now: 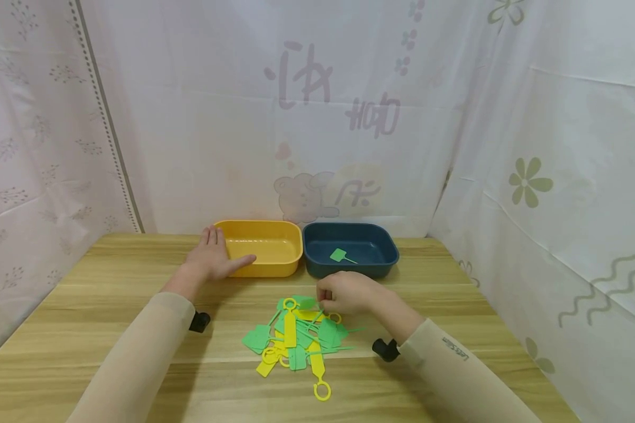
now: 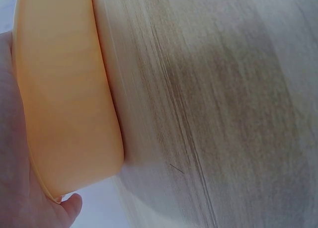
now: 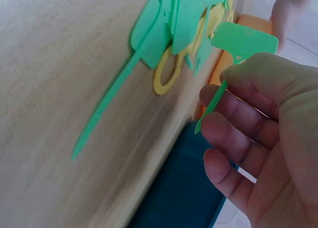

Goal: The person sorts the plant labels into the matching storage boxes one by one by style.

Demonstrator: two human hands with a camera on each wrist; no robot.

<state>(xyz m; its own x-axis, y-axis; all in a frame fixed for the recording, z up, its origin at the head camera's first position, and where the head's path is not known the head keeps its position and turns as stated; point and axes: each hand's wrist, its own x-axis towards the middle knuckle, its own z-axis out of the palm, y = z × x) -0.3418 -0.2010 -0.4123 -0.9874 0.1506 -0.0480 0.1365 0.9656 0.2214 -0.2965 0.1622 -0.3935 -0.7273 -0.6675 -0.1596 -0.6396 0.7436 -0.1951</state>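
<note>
Between the thumb and fingers of my right hand (image 1: 346,292) is a green plant tag (image 3: 246,38), a flat rectangular head on a thin pointed stem. This hand is over the far right side of a mixed pile, in front of the blue bin (image 1: 344,270). Green plant tags (image 1: 256,339) and yellow ring-ended tags (image 1: 290,330) overlap in that pile. My left hand (image 1: 209,259) rests at the left rim of the yellow bin (image 1: 272,270), fingers straight and thumb spread along its front.
Side by side, both bins stand near the back edge of the wooden table (image 1: 233,393). One green tag (image 1: 338,255) lies inside the blue bin. Printed white curtains (image 1: 206,147) hang behind and at both sides.
</note>
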